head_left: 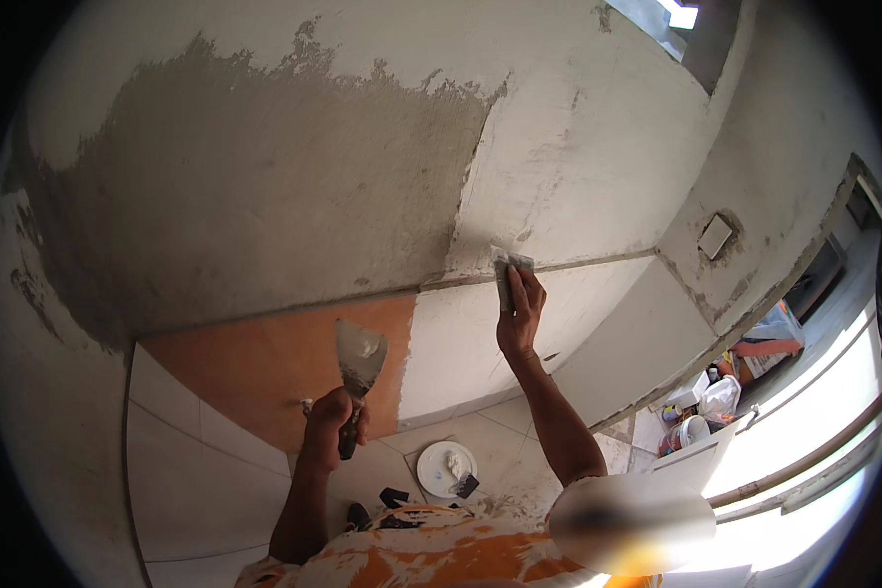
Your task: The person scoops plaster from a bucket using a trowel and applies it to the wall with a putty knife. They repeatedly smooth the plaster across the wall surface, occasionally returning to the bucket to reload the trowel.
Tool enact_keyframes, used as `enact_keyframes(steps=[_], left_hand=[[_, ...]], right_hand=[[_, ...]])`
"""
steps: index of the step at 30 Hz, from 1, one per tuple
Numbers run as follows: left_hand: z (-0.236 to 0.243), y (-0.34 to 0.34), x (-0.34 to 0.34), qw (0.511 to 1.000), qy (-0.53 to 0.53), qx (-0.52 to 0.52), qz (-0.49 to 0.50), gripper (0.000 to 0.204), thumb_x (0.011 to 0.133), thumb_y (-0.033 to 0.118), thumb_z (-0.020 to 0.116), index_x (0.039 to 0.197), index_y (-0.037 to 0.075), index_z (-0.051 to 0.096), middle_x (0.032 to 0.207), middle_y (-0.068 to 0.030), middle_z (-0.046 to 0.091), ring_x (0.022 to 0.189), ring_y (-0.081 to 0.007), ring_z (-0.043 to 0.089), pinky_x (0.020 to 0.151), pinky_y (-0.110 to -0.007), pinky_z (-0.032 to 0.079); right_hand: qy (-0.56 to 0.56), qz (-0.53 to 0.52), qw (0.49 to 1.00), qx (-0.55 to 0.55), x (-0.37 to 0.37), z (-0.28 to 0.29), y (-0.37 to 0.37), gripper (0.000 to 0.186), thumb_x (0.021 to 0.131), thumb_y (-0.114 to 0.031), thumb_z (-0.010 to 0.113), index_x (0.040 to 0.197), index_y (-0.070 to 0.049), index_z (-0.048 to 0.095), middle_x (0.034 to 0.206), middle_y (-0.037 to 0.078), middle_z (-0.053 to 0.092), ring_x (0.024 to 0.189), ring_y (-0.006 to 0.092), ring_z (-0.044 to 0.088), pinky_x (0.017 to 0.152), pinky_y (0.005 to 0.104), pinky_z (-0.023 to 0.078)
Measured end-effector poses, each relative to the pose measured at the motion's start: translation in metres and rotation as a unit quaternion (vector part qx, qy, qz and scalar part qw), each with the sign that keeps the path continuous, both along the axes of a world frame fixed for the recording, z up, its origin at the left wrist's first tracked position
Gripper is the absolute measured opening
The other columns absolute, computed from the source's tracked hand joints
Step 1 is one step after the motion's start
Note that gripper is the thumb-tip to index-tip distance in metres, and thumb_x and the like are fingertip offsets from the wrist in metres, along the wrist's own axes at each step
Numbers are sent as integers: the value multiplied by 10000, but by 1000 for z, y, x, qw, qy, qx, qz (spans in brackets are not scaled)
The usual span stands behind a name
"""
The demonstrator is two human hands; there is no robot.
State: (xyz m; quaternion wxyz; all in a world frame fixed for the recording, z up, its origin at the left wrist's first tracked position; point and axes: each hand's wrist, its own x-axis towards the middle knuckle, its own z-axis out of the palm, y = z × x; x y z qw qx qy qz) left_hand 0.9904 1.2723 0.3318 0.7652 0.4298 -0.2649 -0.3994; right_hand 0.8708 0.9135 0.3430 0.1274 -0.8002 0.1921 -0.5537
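Note:
My left hand [329,419] is wrapped round the handle of a putty knife [362,353], whose flared metal blade points up and carries pale smears. Farther right, my raised right hand [521,318] grips a flat, wide grey scraper [512,263] at the wall, by the ledge line; whether its edge touches the wall I cannot tell. Ahead is a wall with a bare grey patch [304,186] on the left and a whitish coated area [578,167] on the right. Below the ledge, an orange-brown area [274,363] meets a white coated one [451,358].
On the tiled floor lies a round white lid [426,482] with a white lump and a dark-ended tool on it. A square box [715,236] is set in the right wall. Beyond that wall's edge stand a bucket [694,431] and bags [720,399]. A window opening is at upper right.

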Motion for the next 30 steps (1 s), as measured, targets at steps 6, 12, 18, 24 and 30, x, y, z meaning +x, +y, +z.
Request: enact_keyframes(steps=[6, 12, 18, 24, 30], left_hand=[[-4, -2, -3, 1000, -10, -16, 6, 363, 959, 442, 640, 946, 83, 580, 712, -86, 585, 570, -150, 565, 534, -296, 483], [-15, -37, 10, 967, -216, 5, 132, 299, 947, 332, 687, 1093, 78, 629, 765, -44, 610, 640, -138, 584, 592, -305, 492], [18, -57, 29, 715, -659, 38, 229, 376, 860, 141, 727, 1230, 172, 671, 817, -34, 630, 737, -191, 614, 651, -343, 510], [8, -14, 66, 688, -685, 137, 198, 381, 860, 82, 711, 1228, 176, 692, 862, -48, 655, 777, -201, 646, 688, -338, 527], [-62, 11, 60, 822, -524, 155, 161, 360, 890, 112, 693, 1249, 146, 679, 887, -72, 674, 799, -209, 670, 730, -328, 536]], right_hand=[[-318, 229, 737, 550, -36, 52, 27, 375, 1027, -263, 483, 1343, -61, 487, 1232, 119, 612, 1123, 308, 627, 938, 568, 514], [-201, 291, 533, 769, -43, 38, 107, 287, 989, -269, 489, 1202, -93, 566, 1102, 92, 668, 984, 282, 670, 703, 506, 573], [-222, 284, 556, 749, -30, 65, 165, 185, 952, -228, 585, 1048, -79, 638, 839, 40, 692, 686, 199, 680, 532, 358, 560], [-311, 207, 653, 658, -11, 79, 92, 253, 927, -224, 575, 1115, -55, 589, 1011, 106, 669, 923, 259, 681, 784, 491, 601], [-281, 125, 682, 664, 39, 28, 10, 369, 908, -126, 462, 1224, 62, 462, 1162, 257, 585, 970, 438, 667, 804, 544, 623]])
